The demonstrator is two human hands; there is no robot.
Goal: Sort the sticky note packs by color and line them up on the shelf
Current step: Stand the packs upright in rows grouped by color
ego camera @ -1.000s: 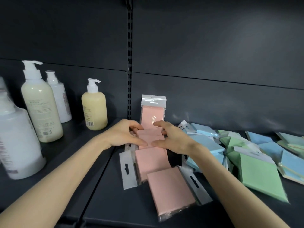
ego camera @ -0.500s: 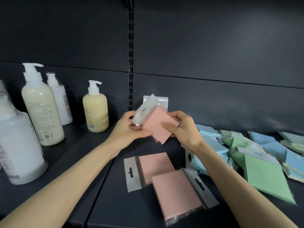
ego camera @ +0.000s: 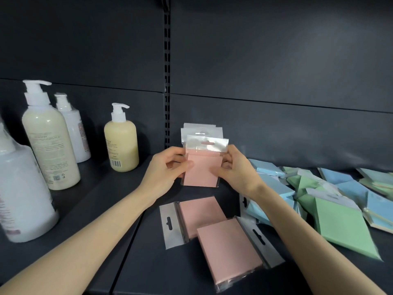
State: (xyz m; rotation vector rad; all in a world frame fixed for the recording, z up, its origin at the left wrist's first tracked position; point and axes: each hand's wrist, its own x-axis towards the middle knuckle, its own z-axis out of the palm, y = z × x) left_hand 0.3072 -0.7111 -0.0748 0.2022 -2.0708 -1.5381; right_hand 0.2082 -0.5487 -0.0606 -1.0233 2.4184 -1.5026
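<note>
Holding a pink sticky note pack (ego camera: 201, 169) upright by its two side edges, I had my left hand (ego camera: 164, 170) and right hand (ego camera: 237, 170) closed on it just in front of the standing pink packs (ego camera: 202, 129) against the back panel of the shelf (ego camera: 131, 241). By my judgement, the step in hand was lining up the pink row. Next move: set this pack down square against those behind it, hang tab up, then collect the two pink packs lying flat nearer me (ego camera: 202, 215) (ego camera: 228, 250). Blue packs (ego camera: 270, 184) and green packs (ego camera: 342, 226) lay unsorted at right.
</note>
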